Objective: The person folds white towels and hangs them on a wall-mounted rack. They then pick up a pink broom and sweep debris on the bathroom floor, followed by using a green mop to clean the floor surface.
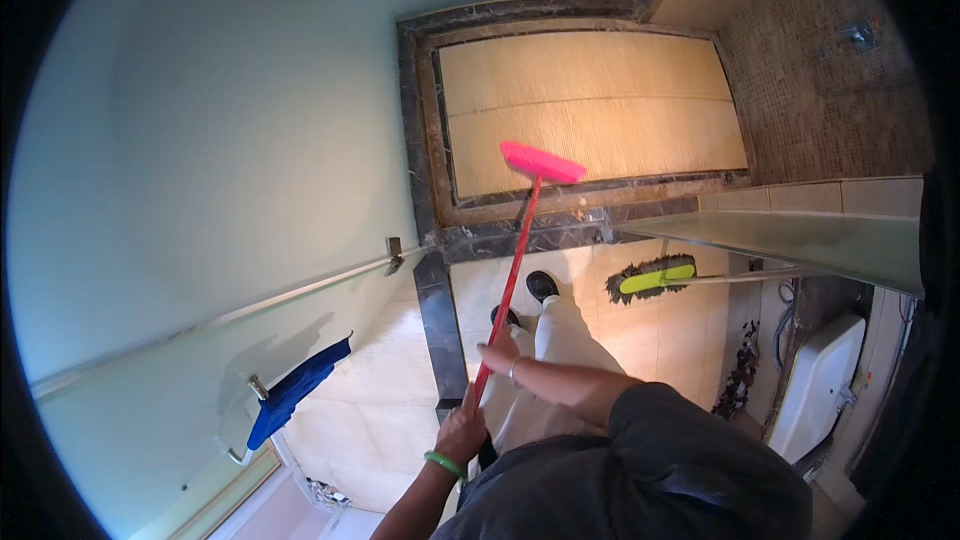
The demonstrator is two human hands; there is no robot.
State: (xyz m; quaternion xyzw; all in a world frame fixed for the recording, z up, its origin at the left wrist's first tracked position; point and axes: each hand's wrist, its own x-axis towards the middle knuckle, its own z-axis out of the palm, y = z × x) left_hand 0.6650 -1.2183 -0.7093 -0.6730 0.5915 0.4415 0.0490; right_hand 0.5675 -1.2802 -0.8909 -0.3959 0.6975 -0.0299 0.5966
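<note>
My left hand (460,431), with a green bangle at its wrist, grips the red handle of a broom (519,255) near its lower end in the picture. Farther up the same handle, my right hand (501,354) is closed around it, a thin bracelet at the wrist. The broom's pink head (543,163) is over the near edge of a ribbed beige shower floor (600,109) framed in dark marble. Whether the bristles touch the floor cannot be told.
A green-backed dust mop (658,280) lies right of my feet. A glass door (787,236) and a white washbasin (817,390) are at the right. A blue cloth (300,390) hangs from the left glass panel's handle. A raised marble curb (525,238) crosses before my shoes.
</note>
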